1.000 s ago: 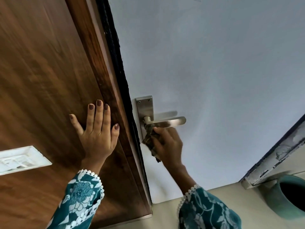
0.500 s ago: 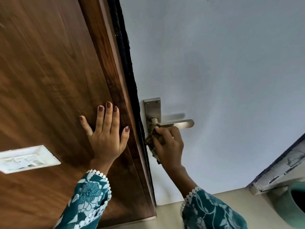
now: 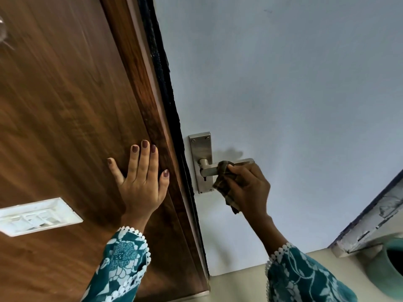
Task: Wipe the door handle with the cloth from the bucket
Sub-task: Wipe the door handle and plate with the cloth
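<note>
Right hand (image 3: pixel 248 188) closed around a dark checked cloth (image 3: pixel 224 182), fingers pinching it against the lever of the metal door handle (image 3: pixel 231 165), partway along the lever out from its pivot. Cloth draped over the lever's top and hanging below it, lower tail trailing down past the backplate (image 3: pixel 200 162). Handle mounted on a pale grey door (image 3: pixel 283 94), close to the door's dark edge strip. Left hand (image 3: pixel 141 182) laid flat with fingers spread, holding nothing, pressed on the brown wooden panel (image 3: pixel 65 105) just across that edge strip from the handle. White switch plate (image 3: pixel 37 216) set in the panel farther from the handle. Teal bucket (image 3: pixel 390 269) down on the floor, well apart from the handle, only partly in view.
</note>
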### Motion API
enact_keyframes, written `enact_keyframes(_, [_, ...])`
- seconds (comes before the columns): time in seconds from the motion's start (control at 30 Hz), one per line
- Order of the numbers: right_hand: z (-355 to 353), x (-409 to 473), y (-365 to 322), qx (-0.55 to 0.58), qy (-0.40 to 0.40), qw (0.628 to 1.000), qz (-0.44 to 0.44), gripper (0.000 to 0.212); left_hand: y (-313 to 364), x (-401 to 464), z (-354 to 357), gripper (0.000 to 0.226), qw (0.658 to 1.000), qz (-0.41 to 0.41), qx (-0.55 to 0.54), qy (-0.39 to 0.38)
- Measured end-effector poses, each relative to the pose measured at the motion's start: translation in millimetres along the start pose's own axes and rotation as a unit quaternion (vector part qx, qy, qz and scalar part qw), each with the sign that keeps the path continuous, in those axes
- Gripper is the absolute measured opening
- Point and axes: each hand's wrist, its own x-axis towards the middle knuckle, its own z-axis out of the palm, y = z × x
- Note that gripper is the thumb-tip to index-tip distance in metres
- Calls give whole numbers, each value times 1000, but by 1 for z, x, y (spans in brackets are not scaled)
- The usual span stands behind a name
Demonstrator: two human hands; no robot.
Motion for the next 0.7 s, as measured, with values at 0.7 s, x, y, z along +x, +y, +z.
enact_keyframes(0.7, [-68, 4, -21, 532, -95, 705, 460, 17, 91, 11, -67, 45, 899, -132, -388, -153])
